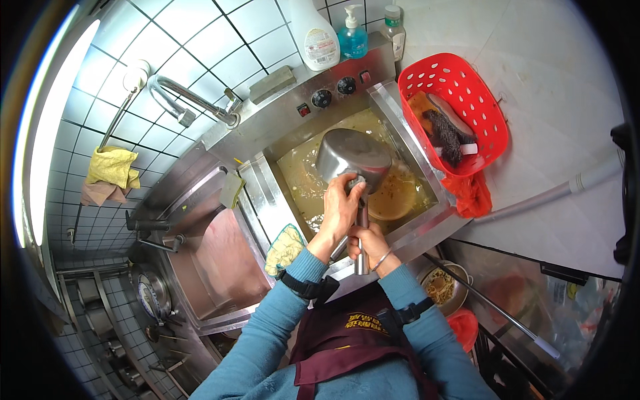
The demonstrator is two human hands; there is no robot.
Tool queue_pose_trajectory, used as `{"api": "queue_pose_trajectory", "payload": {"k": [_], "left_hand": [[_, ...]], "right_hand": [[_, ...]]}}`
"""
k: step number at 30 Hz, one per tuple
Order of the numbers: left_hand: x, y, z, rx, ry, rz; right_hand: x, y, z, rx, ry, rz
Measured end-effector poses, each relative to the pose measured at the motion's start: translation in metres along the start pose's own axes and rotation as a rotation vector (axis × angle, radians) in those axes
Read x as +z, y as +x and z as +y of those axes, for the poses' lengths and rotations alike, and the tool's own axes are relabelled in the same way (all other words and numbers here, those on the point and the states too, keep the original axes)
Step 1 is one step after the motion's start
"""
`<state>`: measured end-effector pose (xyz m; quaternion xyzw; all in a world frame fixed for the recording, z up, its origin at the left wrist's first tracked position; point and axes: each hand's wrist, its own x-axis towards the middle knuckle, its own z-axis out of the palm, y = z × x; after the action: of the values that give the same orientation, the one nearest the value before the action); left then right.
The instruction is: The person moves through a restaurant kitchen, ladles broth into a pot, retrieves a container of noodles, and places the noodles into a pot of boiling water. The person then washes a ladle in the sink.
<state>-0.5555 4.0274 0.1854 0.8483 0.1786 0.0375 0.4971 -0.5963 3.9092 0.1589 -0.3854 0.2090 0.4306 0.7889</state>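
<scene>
My right hand [370,245] grips the handle of a stainless steel saucepan [350,152], tilted so its outer base faces up above the sink water. Pressed between the fingers of my left hand [341,202] is a grey metal scouring pad [357,184], held against the pan where the handle joins it. Below the pan, cloudy yellowish water [300,170] with floating bits fills the steel sink [433,212]. A round dish [395,200] lies partly under the surface. Another metal handle [338,249] sticks out beside my left wrist.
A red perforated basket [485,120] holding scrubbers stands right of the sink. Left is a second basin [225,265] of pinkish water, with a yellow cloth [284,250] on the divider. A faucet [195,102] and bottles [315,37] line the back. A pot of food scraps [440,285] sits lower right.
</scene>
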Motion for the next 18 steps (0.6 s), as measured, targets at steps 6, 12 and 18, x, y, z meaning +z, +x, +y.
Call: {"api": "queue_pose_trajectory", "payload": {"k": [6,12,18], "left_hand": [[0.016,0.002,-0.016,-0.348,-0.162,0.03],[0.008,0.01,-0.024,-0.661,-0.943,-0.246],[0.008,0.001,-0.02,-0.69,-0.909,-0.174]], "right_hand": [[0.019,0.006,0.007,-0.281,-0.542,0.232],[0.007,-0.002,-0.002,-0.228,-0.542,0.033],[0.011,-0.013,0.0,-0.113,-0.514,0.031]]}}
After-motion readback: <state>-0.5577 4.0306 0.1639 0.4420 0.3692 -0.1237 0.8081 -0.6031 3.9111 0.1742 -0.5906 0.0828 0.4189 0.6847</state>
